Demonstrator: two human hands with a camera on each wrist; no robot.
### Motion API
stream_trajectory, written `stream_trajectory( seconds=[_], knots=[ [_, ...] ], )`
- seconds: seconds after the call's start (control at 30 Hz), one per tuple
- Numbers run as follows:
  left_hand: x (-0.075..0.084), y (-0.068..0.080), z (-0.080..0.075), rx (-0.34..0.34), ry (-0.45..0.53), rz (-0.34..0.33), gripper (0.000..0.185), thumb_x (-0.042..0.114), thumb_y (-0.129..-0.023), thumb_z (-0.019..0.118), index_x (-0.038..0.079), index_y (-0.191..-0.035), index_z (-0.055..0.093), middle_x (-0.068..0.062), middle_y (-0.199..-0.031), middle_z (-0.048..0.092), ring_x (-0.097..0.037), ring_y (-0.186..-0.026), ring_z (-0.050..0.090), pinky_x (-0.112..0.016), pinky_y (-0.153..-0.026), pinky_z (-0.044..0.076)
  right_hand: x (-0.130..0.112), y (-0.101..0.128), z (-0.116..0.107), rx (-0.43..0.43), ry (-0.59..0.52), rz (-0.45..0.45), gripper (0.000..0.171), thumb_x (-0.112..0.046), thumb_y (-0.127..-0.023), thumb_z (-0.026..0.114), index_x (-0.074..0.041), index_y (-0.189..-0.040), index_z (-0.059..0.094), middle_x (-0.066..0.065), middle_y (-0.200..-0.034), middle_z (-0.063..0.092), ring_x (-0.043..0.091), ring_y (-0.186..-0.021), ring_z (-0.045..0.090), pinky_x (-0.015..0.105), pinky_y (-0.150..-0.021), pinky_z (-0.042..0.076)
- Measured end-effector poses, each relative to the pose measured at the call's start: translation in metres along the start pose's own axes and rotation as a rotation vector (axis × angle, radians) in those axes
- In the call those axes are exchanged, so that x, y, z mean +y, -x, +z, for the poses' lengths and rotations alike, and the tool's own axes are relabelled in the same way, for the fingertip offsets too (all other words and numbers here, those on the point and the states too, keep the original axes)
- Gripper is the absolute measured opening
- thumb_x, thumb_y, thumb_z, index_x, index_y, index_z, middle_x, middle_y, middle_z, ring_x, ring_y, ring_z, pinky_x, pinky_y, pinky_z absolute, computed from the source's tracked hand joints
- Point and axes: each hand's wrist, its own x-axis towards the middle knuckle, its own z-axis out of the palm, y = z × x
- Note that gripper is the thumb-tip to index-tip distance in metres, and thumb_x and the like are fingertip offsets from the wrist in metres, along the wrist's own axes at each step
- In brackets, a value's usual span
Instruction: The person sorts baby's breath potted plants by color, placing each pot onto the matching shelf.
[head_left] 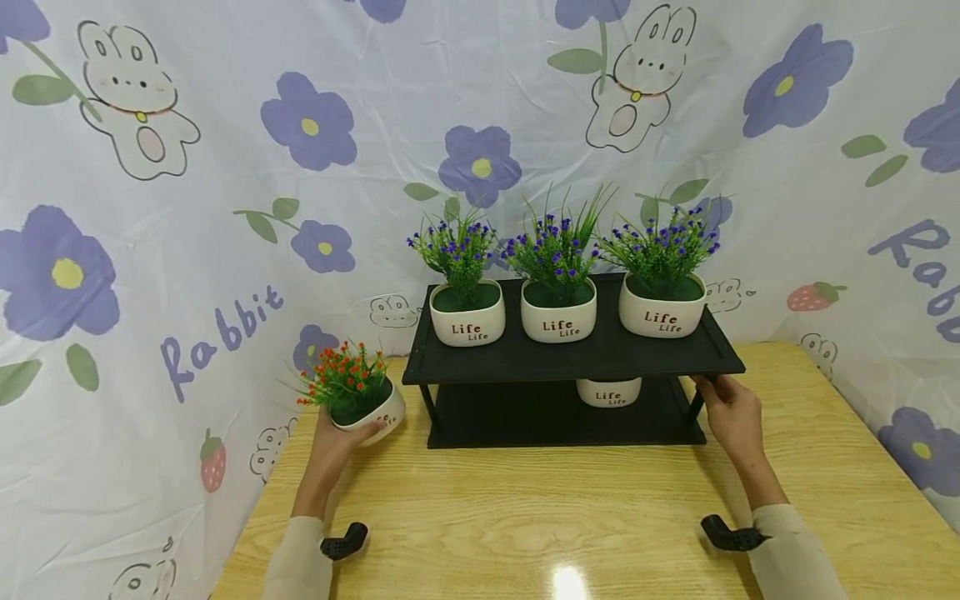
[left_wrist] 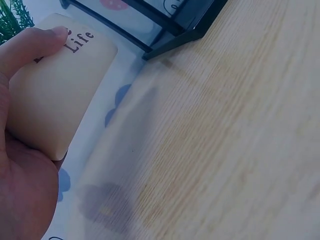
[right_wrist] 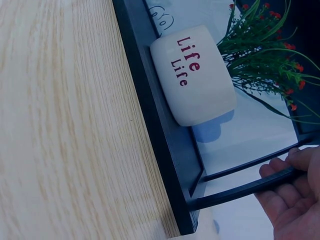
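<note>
Orange-flowered pot [head_left: 360,400], lifted off the wooden table [head_left: 525,517] left of the black shelf [head_left: 570,354], gripped by the left hand [head_left: 333,442]; right hand [head_left: 731,417] fingers curl round the shelf's right post.

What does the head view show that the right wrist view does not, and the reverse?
Only the head view shows the left hand holding the red-flowered pot and three purple-flowered pots on the top shelf. Only the right wrist view shows the lower pot's red flowers. Both show the right hand gripping the rack's leg, the lower pot and the wooden table.
</note>
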Motion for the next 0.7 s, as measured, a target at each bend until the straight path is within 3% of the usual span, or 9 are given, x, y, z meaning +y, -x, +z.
stream_trajectory(
  seconds=[0.2,0.43,0.7],
  knots=[
    [0.004,0.012,-0.003,-0.023,-0.007,-0.004,0.119,0.032,-0.088,0.090,0.022,-0.173,0.007,-0.015,-0.173,0.028,-0.036,-0.159,0.032,-0.060,-0.129,0.028,0.000,0.000,0.000,-0.014,-0.007,0.010,0.035,-0.024,-0.112,0.057,0.002,-0.128,0.074,0.029,-0.120,0.075,-0.029,-0.086,0.046,0.003,-0.070,0.041],
    [0.008,0.023,-0.004,-0.035,0.006,0.006,0.109,0.024,-0.088,0.090,0.022,-0.170,0.018,-0.010,-0.165,0.040,-0.027,-0.148,0.044,-0.048,-0.123,0.036,0.000,-0.001,-0.001,-0.010,-0.004,-0.005,0.034,-0.022,-0.112,0.058,0.001,-0.130,0.074,0.028,-0.120,0.076,-0.029,-0.087,0.046,0.002,-0.071,0.041],
    [0.016,0.033,-0.002,-0.048,-0.015,0.030,0.100,0.021,-0.088,0.090,0.023,-0.166,0.029,-0.005,-0.157,0.050,-0.001,-0.126,0.054,-0.013,-0.100,0.047,-0.001,0.000,-0.002,-0.020,-0.001,-0.006,0.035,-0.023,-0.112,0.057,0.002,-0.131,0.074,0.029,-0.121,0.075,-0.031,-0.089,0.044,-0.001,-0.073,0.040]
  ],
)
